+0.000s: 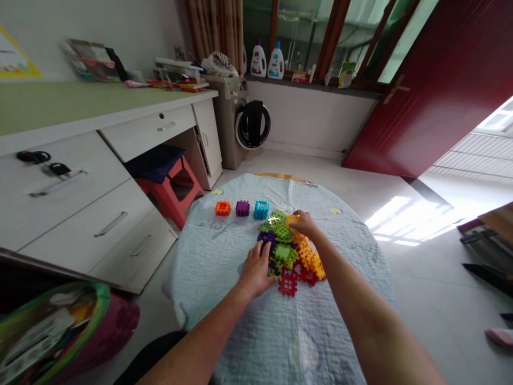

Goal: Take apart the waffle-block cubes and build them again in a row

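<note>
Right grip [306, 224] is pinched narrow on a yellow piece [292, 219] at the far side of the heap, thumb and fingers at its rim; the left grip [255, 269] is spread wide against the near left flank, fingertips by the purple pieces [266, 239], and whether it bears on any of them I cannot tell. Under and between the two lies the heap itself: green pieces [284, 254] on top, orange-yellow pieces [310, 260] down the right, red pieces [287, 284] nearest the body. All look like thin moulded plastic, so I would expect them light, stiff, a little slick on the flat faces and hard to break. Best hold is probably by the notched edges, or through the windows in the openwork ones; overlapping neighbours may snag and drag along. Beyond the heap to the left stand an orange cube [223, 208], a purple cube [242, 208] and a blue cube [262, 209], the blue one just beside the green pieces, so that side calls for care. Open room on the cloth-covered counter [212, 267] lies left of the heap and toward the body; its round edge is well apart from both hands, though the soft cloth could ruck under a dragged piece
</note>
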Action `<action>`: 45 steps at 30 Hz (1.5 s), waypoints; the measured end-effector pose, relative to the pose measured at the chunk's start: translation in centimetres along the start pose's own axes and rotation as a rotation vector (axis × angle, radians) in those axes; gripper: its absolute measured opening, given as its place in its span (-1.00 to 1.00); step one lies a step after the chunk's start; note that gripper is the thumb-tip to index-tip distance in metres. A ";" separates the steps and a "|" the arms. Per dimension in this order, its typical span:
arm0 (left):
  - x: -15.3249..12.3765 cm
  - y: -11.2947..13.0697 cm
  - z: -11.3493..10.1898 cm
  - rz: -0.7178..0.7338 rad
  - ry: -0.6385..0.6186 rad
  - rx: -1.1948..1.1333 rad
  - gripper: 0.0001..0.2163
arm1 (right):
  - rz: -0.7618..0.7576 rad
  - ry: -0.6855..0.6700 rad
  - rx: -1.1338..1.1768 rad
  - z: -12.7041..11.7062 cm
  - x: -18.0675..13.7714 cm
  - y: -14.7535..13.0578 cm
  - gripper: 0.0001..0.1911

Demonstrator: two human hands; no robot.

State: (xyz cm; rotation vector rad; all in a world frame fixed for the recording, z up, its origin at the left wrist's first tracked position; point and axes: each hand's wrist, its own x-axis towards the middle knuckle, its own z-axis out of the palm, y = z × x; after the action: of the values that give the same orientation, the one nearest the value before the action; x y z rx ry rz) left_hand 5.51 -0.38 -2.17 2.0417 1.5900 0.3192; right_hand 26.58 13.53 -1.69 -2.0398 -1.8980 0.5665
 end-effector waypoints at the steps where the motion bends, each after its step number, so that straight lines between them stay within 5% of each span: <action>1: 0.0 0.0 0.0 0.003 0.003 0.000 -0.13 | -0.041 -0.031 0.063 -0.5 -0.4 -0.3 -0.59; 7: -0.1 0.2 0.1 0.002 0.023 -0.001 -0.14 | -0.425 -0.322 0.224 -2.1 -2.5 -4.2 -0.83; 10: -0.1 0.3 0.0 -0.005 0.030 -0.004 -0.15 | -0.402 -0.145 0.188 -1.0 -1.0 -6.7 -0.83; 12: -0.1 0.3 0.0 -0.018 0.024 -0.006 -0.15 | -0.343 0.037 0.202 0.4 0.9 -8.1 -0.60; 15: -0.1 0.2 0.0 -0.032 0.016 -0.025 -0.17 | -0.328 0.038 0.252 3.2 3.5 -9.4 0.00; 17: 0.0 -0.1 -0.2 -0.025 0.015 -0.054 -0.18 | -0.364 -0.032 0.246 4.8 4.6 -9.8 0.10; 19: 0.3 -0.7 -0.9 -0.005 0.038 -0.094 -0.26 | -0.394 -0.072 0.181 5.8 4.9 -9.9 -0.03; 23: 2.1 -2.9 -3.8 -0.031 0.316 -0.117 -0.67 | -0.404 -0.095 0.033 5.7 4.0 -9.7 -0.30; 27: 5.7 -5.9 -7.2 -0.051 0.557 0.079 -0.57 | -0.461 -0.147 0.086 3.7 1.4 -9.3 -0.30; 32: 11.4 -8.2 -9.3 0.098 0.307 0.336 -0.32 | -0.629 -0.208 0.158 0.6 -3.7 -8.0 -0.35; 37: 15.6 -8.1 -10.1 0.059 0.035 0.438 -0.41 | -0.556 -0.140 0.063 -1.7 -7.8 -5.3 -0.40; 41: 15.6 -7.0 -9.4 0.015 -0.021 0.437 -0.52 | -0.424 -0.023 0.045 -1.9 -9.5 -2.4 -0.46; 45: 12.8 -6.0 -7.8 0.036 -0.083 0.377 -0.50 | -0.285 0.103 0.106 -1.3 -10.7 -0.4 -0.44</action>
State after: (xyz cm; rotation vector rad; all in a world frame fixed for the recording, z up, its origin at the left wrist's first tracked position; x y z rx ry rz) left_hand 0.32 14.89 -0.56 2.3290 1.6610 -0.0590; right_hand 26.32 2.96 0.51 -1.6611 -2.0030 0.4690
